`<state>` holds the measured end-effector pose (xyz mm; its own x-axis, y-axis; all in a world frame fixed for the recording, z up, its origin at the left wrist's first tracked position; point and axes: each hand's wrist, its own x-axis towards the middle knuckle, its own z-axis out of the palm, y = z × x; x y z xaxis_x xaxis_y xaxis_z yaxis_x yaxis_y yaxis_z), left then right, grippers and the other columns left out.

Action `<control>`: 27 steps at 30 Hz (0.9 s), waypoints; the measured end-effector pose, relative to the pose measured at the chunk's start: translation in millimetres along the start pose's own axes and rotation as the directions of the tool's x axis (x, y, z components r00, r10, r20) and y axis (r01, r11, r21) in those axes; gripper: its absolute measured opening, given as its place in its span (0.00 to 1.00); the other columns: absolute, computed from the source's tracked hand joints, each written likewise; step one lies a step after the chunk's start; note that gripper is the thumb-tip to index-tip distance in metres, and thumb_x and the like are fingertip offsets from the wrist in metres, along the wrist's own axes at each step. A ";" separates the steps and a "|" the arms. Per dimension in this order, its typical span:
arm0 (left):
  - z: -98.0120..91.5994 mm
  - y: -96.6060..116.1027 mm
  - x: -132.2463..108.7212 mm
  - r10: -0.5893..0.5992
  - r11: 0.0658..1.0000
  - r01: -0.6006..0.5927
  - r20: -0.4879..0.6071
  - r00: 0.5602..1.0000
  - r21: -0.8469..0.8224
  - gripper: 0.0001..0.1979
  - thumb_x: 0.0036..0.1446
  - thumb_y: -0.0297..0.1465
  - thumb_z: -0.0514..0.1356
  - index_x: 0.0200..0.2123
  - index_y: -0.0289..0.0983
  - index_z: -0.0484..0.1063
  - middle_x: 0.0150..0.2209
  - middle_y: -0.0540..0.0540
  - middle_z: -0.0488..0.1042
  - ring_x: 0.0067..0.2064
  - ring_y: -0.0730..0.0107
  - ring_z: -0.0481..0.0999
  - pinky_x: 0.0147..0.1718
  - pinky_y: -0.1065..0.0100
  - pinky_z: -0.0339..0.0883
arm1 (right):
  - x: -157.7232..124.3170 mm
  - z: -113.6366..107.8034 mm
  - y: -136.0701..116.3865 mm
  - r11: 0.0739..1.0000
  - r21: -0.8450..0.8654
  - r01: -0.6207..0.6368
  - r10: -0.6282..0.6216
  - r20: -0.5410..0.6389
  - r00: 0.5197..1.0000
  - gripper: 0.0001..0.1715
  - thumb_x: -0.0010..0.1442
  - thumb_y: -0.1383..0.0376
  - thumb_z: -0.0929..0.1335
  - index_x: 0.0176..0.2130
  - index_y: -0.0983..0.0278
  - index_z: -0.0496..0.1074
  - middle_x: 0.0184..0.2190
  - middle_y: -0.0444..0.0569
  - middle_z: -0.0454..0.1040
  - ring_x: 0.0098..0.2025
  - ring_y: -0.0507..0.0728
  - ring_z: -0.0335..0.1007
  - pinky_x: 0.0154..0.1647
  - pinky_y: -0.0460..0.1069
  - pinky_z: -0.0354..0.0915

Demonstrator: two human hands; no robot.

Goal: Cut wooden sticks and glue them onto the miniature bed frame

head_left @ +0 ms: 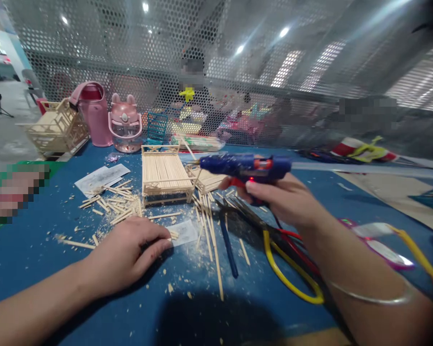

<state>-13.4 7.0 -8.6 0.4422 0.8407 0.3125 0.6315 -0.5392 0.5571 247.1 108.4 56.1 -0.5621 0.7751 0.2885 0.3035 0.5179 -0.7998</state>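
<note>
My right hand (279, 197) grips a blue hot glue gun (238, 165), its red light lit and its nozzle pointing left above the table. A clear glue stick (332, 166) runs out of its back. Low over the table, my left hand (137, 247) is closed in a pinch on short wooden stick pieces (174, 235), beside a small white paper (185, 233). Behind the hands stands a miniature bed made of wooden sticks (164, 170). Loose sticks (209, 226) and cut bits (119, 202) lie between and around the hands.
Yellow-and-red-handled pliers (263, 226) and a blue pen-like rod (228, 247) lie under my right arm. A pink bottle (96, 117), a clear-and-pink water jug (126, 127) and another stick model (56, 127) stand at the back left. A perforated metal screen (147, 57) rises behind.
</note>
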 end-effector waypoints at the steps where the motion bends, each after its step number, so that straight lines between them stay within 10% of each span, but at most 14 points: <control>1: 0.0 -1.2 -0.9 0.009 1.000 -0.009 -0.003 1.000 0.004 0.12 0.62 0.32 0.50 0.33 0.37 0.72 0.29 0.49 0.76 0.30 0.72 0.72 0.32 0.69 0.63 | -2.7 6.9 2.7 1.000 -0.028 0.009 -0.009 -0.003 1.000 0.14 0.55 0.55 0.66 0.34 0.63 0.73 0.25 0.45 0.69 0.22 0.51 0.58 0.21 0.47 0.56; 8: 8.5 24.1 14.1 0.111 0.993 -0.114 0.096 0.989 0.025 0.13 0.63 0.32 0.48 0.36 0.37 0.71 0.31 0.49 0.76 0.33 0.70 0.73 0.35 0.68 0.65 | 12.5 11.1 20.9 0.996 0.058 0.065 -0.046 -0.281 0.959 0.12 0.55 0.56 0.65 0.29 0.61 0.70 0.22 0.44 0.68 0.21 0.50 0.58 0.23 0.49 0.57; 13: 58.1 79.5 67.8 0.420 0.886 -0.462 0.363 0.832 0.035 0.11 0.62 0.30 0.49 0.34 0.36 0.70 0.35 0.48 0.76 0.35 0.67 0.73 0.36 0.67 0.67 | 23.5 0.6 38.4 0.979 0.200 0.051 0.039 -0.424 0.905 0.13 0.50 0.55 0.67 0.31 0.61 0.66 0.25 0.44 0.71 0.18 0.48 0.57 0.20 0.47 0.56; 18: 96.7 91.0 97.3 0.426 0.828 -0.545 0.480 0.767 0.135 0.11 0.59 0.25 0.50 0.38 0.35 0.72 0.41 0.45 0.75 0.40 0.63 0.74 0.34 0.66 0.68 | 23.7 -20.7 50.3 0.996 0.083 0.021 0.020 -0.462 0.887 0.12 0.51 0.55 0.67 0.30 0.61 0.66 0.24 0.44 0.71 0.18 0.49 0.57 0.20 0.47 0.55; 27: 70.8 67.6 62.3 0.357 0.830 -0.483 0.398 0.845 0.280 0.08 0.58 0.24 0.53 0.32 0.34 0.72 0.33 0.46 0.73 0.35 0.65 0.71 0.32 0.65 0.65 | 7.1 -47.9 8.4 0.987 -0.153 0.053 -0.119 -0.461 0.879 0.10 0.53 0.57 0.66 0.31 0.62 0.68 0.23 0.44 0.70 0.19 0.49 0.57 0.21 0.48 0.55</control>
<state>101.9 19.5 -5.9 0.8527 0.4982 0.1569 0.4888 -0.8670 0.0963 282.5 135.6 76.7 -0.1753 0.7869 0.5917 0.3869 0.6077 -0.6935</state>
